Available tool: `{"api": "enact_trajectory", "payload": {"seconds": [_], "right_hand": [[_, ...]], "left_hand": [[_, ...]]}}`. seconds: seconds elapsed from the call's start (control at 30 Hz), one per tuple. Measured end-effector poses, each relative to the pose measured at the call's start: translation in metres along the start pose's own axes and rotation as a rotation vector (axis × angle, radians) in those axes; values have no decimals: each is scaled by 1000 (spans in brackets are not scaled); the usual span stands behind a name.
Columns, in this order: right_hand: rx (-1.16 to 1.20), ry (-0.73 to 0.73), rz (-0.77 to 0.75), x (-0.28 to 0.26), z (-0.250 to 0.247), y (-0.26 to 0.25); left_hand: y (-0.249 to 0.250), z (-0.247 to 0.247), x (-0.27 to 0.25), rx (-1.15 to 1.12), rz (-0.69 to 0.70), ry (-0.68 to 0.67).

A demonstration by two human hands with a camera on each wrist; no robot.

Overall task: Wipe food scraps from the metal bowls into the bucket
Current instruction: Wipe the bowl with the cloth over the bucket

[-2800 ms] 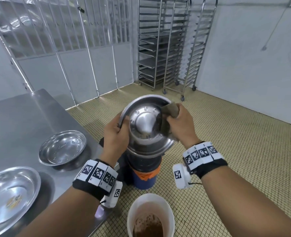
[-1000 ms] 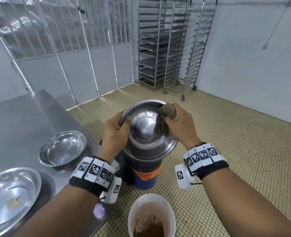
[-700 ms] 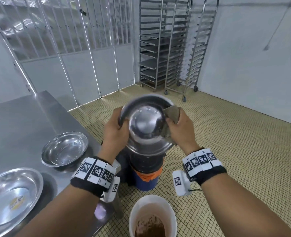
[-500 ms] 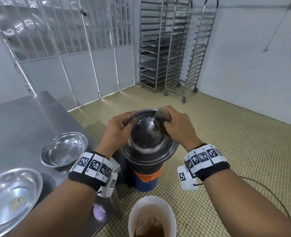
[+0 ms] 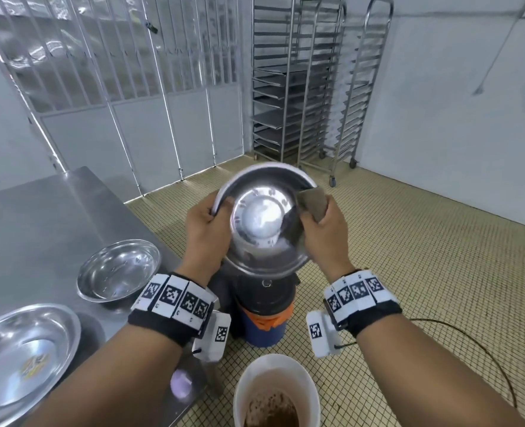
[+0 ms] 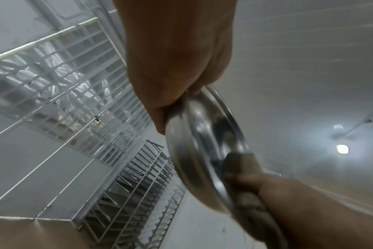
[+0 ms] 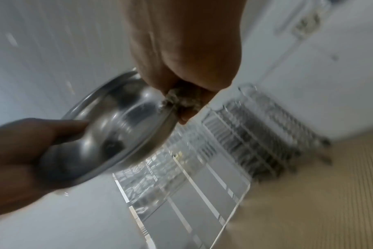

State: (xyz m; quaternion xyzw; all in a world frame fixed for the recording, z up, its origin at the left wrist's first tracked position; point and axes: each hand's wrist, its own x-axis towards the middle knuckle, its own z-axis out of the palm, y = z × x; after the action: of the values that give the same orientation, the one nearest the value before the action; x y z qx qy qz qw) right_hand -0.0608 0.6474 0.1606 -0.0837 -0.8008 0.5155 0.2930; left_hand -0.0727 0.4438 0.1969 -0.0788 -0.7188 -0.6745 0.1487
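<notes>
The left hand (image 5: 207, 238) grips the rim of the held metal bowl (image 5: 264, 220), fingers curled over the left edge. The bowl is tilted with its underside toward the head camera and its open side facing away and down. The right hand (image 5: 324, 238) clenches a brown cloth (image 5: 312, 201) at the bowl's right rim; in the left wrist view the cloth (image 6: 241, 161) lies against the inner surface. The contents of the held bowl cannot be determined: both wrist views are blurred.

Directly below the grip stands a dark bucket (image 5: 265, 306) with an orange band; the bowl hides its opening. Nearer the person than the grip, a white bucket (image 5: 307, 383) holds brown scraps.

To the left of the grip, on a steel table (image 5: 39, 217), rest two more metal bowls. The nearer-to-grip small bowl (image 5: 119, 269) shows only faint specks. The large bowl (image 5: 24, 359), further left and closer to the person, holds a small yellowish residue.
</notes>
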Motion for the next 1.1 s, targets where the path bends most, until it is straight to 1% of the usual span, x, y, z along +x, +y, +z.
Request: {"api": "enact_trajectory", "payload": {"seconds": [0.03,0.1,0.17,0.23,0.27,0.33,0.4,0.47,0.57,0.6,0.67,0.7,0.73,0.77,0.83,0.9,0.93,1.03,1.07,1.1], "right_hand": [[52,9,74,-8,5,4],[60,14,137,-12,8,9],[7,3,95,-2,0,2],[-40,-19,31,9,-10,-10],[-46,-1,6,10,-10,-12],[-18,37,15,2,-4,-14],[27,-5,82,-14,10,-10],[-8,-63,102,-24,16,-5],[-138,-42,26,-17,11,1],[-186,-30,-27,-13,8,3],[-287,-16,-145,-7,5,7],[-327,-14,-198,-7,5,8],[-356,-13,-254,-8,4,9],[-378,-21,-309,-10,5,10],[-405,-71,-412,-18,9,13],[-433,-152,-488,-28,14,18],[-449,-188,-524,-32,15,21],[-464,-289,-629,-43,18,27],[-473,-329,-649,-47,19,30],[-493,-383,-636,-51,18,32]], "left_hand": [[-1,0,2,-27,5,37],[-6,0,1,12,33,33],[-14,1,-8,69,48,2],[-13,4,-14,12,38,12],[-12,6,-15,-35,30,27],[-10,9,-11,-130,5,104],[-10,6,-3,-189,-28,205],[-12,3,3,-166,-64,228],[-23,-2,6,-6,-121,207],[-27,-4,5,72,-119,234],[-24,-5,2,144,-64,312],[-18,-4,-1,162,-49,304],[-13,-1,-4,145,-67,260],[-5,4,-6,84,-121,209],[7,13,-5,-105,-315,124],[9,19,2,-252,-527,110],[8,20,5,-313,-602,119],[2,17,6,-430,-733,161],[0,15,5,-452,-764,167],[-2,13,4,-462,-794,169]]}}
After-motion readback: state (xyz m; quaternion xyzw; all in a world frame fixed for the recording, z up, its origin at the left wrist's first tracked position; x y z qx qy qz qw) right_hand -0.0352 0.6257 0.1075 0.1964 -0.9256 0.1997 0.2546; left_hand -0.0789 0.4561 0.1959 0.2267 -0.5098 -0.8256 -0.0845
